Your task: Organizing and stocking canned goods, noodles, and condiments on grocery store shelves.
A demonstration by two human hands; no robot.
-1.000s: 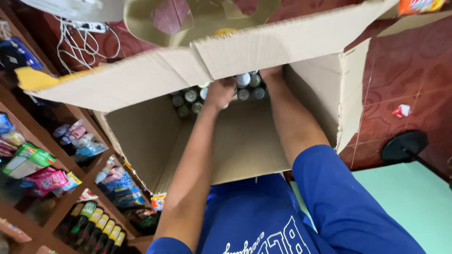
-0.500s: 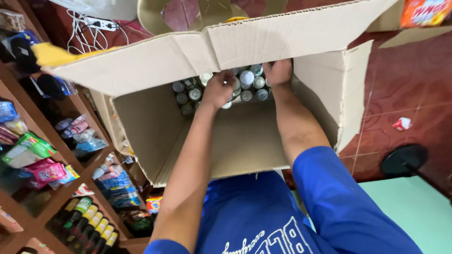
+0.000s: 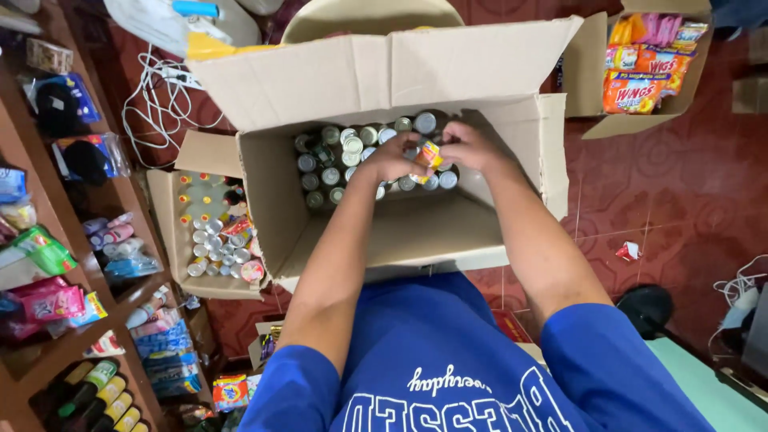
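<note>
A big open cardboard box stands in front of me with several small tin cans packed along its far side. Both my hands reach down into it. My left hand and my right hand meet over the cans and together hold a small can with a red and yellow label, lifted a little above the others. The near half of the box floor is bare cardboard.
A lower open carton with small bottles sits left of the big box. Wooden shelves with packets and bottles run along the left. A box of snack bags stands at the far right. White cables lie on the red floor.
The view has dropped, so more of the floor and the side cartons shows. My hands have come together over the cans and now hold one labelled can between them.
</note>
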